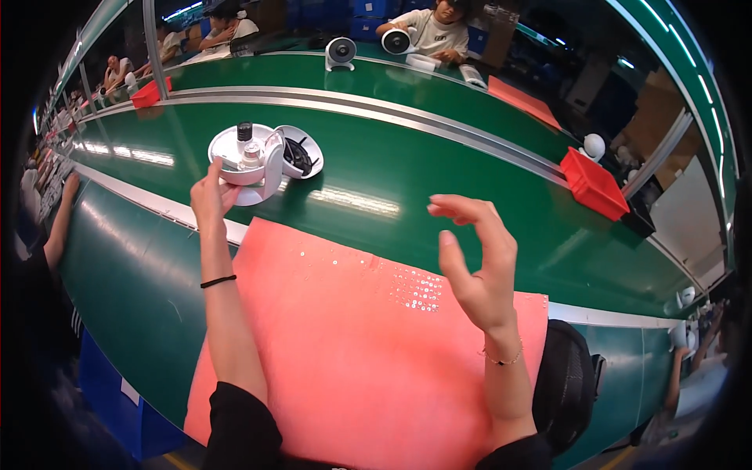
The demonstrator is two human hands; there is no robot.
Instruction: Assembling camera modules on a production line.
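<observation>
My left hand (208,197) is closed on the near left rim of a white desk-fan housing (272,168), which stands on the green conveyor. The housing is an open round bowl on a stand. A black cylinder (245,131) and a clear, pale round part (251,153) show in its bowl. Just behind it, a white round shell with black fan blades (298,157) lies tilted. My right hand (484,270) hovers, fingers curved and apart, with nothing in it. Below, a pink mat (345,368) bears rows of small shiny round pieces (419,291) near its far edge.
A metal rail (376,115) divides the green surfaces. Beyond it are a white fan (341,53) and a person (442,35) handling another. A red tray (595,188) stands at right. A black mesh chair back or bag (565,384) borders the mat; another person's arm (63,215) reaches in at left.
</observation>
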